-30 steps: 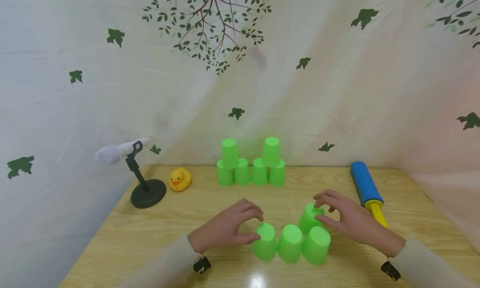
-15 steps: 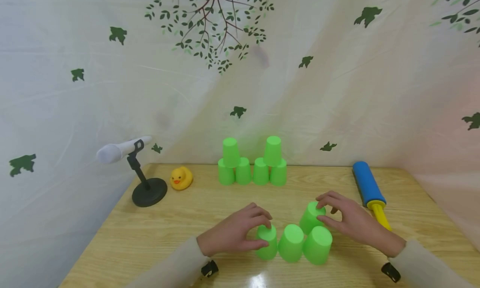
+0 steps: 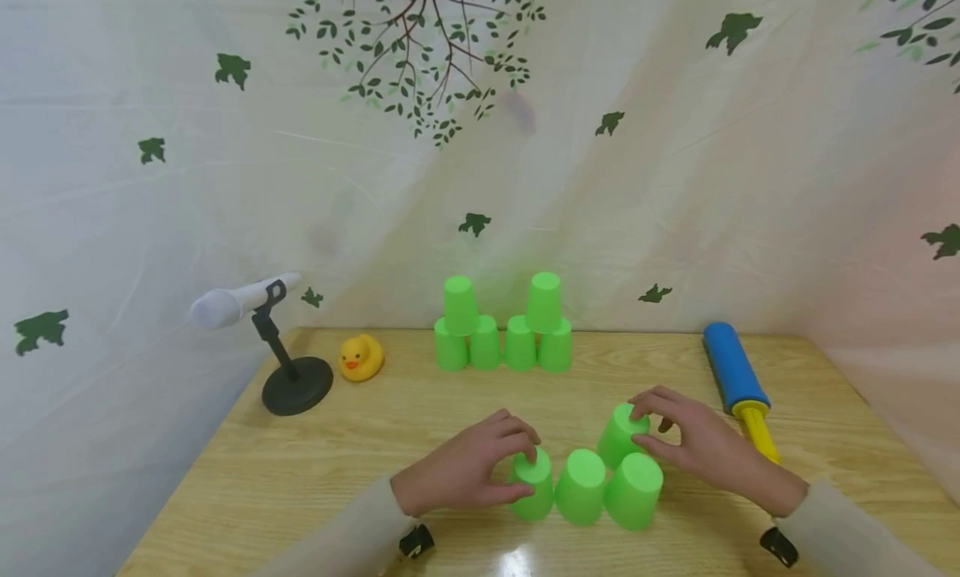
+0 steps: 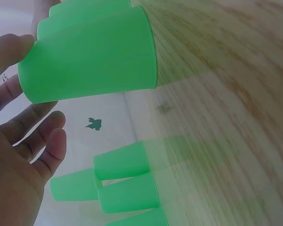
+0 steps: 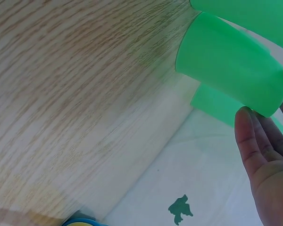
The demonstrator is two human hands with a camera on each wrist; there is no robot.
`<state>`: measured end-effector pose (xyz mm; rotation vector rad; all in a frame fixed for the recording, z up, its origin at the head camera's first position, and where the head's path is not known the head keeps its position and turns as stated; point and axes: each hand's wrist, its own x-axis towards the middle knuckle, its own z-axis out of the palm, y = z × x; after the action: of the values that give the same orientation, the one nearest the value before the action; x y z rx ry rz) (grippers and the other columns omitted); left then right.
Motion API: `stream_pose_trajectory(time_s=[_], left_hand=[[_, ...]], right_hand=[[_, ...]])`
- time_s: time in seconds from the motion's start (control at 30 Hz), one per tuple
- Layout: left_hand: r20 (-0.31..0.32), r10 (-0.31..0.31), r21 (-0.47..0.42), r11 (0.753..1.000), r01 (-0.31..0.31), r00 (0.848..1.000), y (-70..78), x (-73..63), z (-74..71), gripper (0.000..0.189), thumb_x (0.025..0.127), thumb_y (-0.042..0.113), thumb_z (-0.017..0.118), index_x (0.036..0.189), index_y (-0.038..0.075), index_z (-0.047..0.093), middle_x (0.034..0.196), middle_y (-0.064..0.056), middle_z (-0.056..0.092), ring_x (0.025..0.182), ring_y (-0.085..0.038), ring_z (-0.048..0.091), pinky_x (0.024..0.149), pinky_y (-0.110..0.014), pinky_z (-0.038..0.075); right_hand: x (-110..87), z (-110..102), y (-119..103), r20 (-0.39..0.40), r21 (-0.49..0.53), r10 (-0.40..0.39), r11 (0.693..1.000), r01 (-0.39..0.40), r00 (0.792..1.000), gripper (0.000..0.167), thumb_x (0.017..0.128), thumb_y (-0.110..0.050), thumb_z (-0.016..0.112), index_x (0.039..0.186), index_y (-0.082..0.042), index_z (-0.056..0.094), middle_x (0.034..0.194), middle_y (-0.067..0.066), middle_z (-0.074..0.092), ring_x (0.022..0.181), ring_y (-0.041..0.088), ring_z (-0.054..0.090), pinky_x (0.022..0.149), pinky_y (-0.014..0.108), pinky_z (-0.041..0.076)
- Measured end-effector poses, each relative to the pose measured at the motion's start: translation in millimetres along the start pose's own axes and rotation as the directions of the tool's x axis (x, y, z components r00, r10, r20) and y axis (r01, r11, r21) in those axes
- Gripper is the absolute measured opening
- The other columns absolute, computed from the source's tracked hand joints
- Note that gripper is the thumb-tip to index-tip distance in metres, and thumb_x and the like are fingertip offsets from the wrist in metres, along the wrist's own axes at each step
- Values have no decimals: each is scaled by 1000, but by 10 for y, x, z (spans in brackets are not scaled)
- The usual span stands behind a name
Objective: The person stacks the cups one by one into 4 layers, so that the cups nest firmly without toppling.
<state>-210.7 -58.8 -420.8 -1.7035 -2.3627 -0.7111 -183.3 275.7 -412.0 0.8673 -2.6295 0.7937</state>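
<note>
Upside-down green plastic cups stand on the wooden table. In the head view my left hand [image 3: 472,464] pinches the leftmost front cup [image 3: 531,495] near its raised base, thumb on the near side. The left wrist view has this cup [image 4: 92,56] large, its rim right at the tabletop. My right hand [image 3: 701,439] holds the rear cup [image 3: 619,437] by its upper end between thumb and fingers; the right wrist view shows that cup [image 5: 226,63] too. Between the hands stand a middle cup [image 3: 581,489] and a right front cup [image 3: 634,492], touched by neither hand.
At the back edge are two small pyramids of green cups, a left one [image 3: 461,310] and a right one [image 3: 544,306]. A toy duck [image 3: 362,358] and a microphone on a stand [image 3: 296,385] are back left. A blue-and-yellow hand pump [image 3: 733,367] lies at right.
My left hand has moved right and its fingers have closed onto the leftmost cup. My right hand stays at the rear cup with hardly any movement. The cups have not moved.
</note>
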Motion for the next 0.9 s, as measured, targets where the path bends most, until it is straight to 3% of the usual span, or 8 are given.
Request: stream_pose_trajectory(time_s=[0.23, 0.43, 0.7, 0.9], left_hand=[[9, 14, 26, 1000, -14, 1000, 5, -18, 12, 21, 88, 33, 67, 100, 19, 55, 118, 7, 55, 108, -6, 46, 95, -17, 34], [-21, 14, 32, 999, -13, 1000, -3, -20, -29, 21, 88, 31, 67, 99, 18, 55, 116, 6, 54, 106, -6, 46, 92, -16, 37], [-99, -53, 15, 998, 54, 994, -69, -33, -232, 22, 87, 28, 69, 100, 16, 56, 115, 5, 54, 107, -9, 46, 90, -22, 40], [-163, -65, 37, 997, 72, 984, -160, -58, -403, 22, 87, 28, 69, 100, 16, 56, 115, 4, 54, 109, -11, 47, 92, -27, 40]], right_hand=[[9, 21, -15, 3, -8, 8, 1000, -8, 1000, 21, 84, -18, 73, 98, -24, 59, 107, -8, 59, 86, 7, 55, 65, 27, 51], [44, 17, -24, -7, -18, -19, 1000, 19, 1000, 22, 83, -15, 74, 98, -23, 59, 105, -9, 58, 85, 6, 55, 64, 26, 51], [166, -29, -15, -43, -63, -76, 995, 73, 996, 28, 79, -10, 76, 99, -20, 59, 103, -8, 58, 82, 7, 56, 62, 25, 51], [277, -73, -49, -74, -70, -125, 990, 119, 989, 29, 78, -7, 77, 99, -18, 59, 102, -10, 56, 81, 6, 55, 63, 22, 49]])
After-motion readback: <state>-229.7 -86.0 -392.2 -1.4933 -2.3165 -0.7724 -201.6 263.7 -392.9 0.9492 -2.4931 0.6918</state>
